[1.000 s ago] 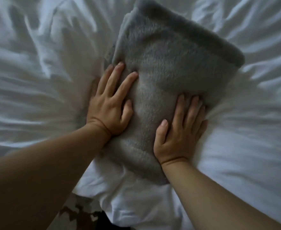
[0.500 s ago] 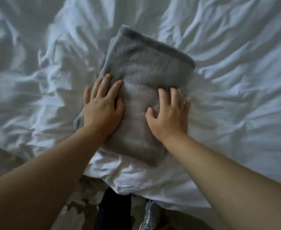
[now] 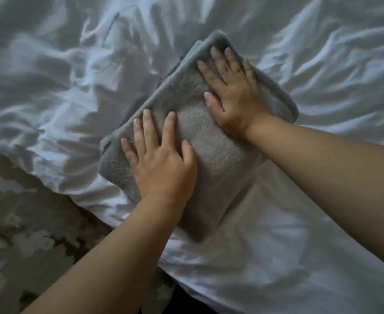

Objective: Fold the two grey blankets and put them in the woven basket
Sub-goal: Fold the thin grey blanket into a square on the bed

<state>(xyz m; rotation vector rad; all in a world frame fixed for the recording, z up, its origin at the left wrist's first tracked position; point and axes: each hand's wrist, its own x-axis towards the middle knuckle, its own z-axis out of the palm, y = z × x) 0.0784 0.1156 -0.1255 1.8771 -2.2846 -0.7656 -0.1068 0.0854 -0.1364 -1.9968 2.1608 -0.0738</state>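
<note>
A grey fleece blanket (image 3: 211,152), folded into a thick rectangle, lies on the white bed sheet (image 3: 299,234) near the bed's corner. My left hand (image 3: 159,159) lies flat on its near left part, fingers straight and spread. My right hand (image 3: 231,91) presses flat on its far right part, fingertips close to the far edge. Only one blanket shows, and no woven basket is in view.
The crumpled white sheet covers the bed all around the blanket. A mottled brown and pale carpet (image 3: 16,234) lies past the bed's edge at the lower left.
The view has swung so the blanket now lies slanted. My right hand slid toward its far end, and my left hand shifted to its near left part. Both stay flat on it.
</note>
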